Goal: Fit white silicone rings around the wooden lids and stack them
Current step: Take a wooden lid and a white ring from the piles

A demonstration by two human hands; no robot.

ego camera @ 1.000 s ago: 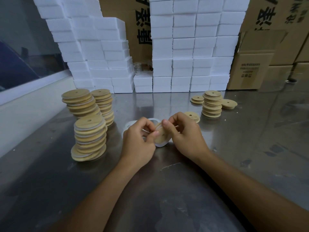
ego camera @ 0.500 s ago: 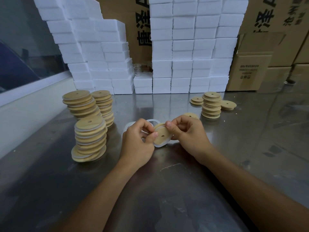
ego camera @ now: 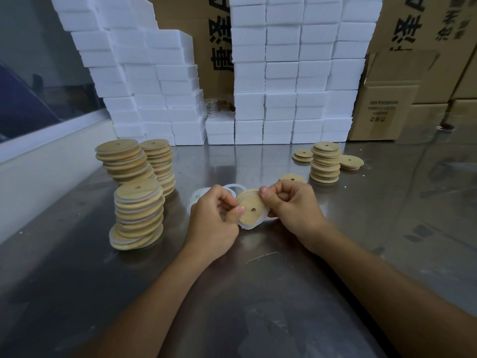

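Steel table: grey, scuffed, reflective; both forearms reach across it from the near edge.

Left hand: fingers curled, thumb pressed on the left edge of the wooden lid.

Right hand: fingers curled, thumb and forefinger pinching the lid's upper right edge.

Wooden lid: round, one small hole, held tilted between the two hands just above the table. A white silicone ring shows along its lower rim; how far round it sits cannot be told.

Loose rings: white, lying on the table just behind the left hand.

Single lid: flat on the table behind the right hand.

Ringed stacks: one leaning stack left of the hands, two taller stacks behind it.

Bare lids: a short stack at far right, with flat lids either side.

White foam blocks: piled along the back.

Cardboard cartons: behind and right of the foam.
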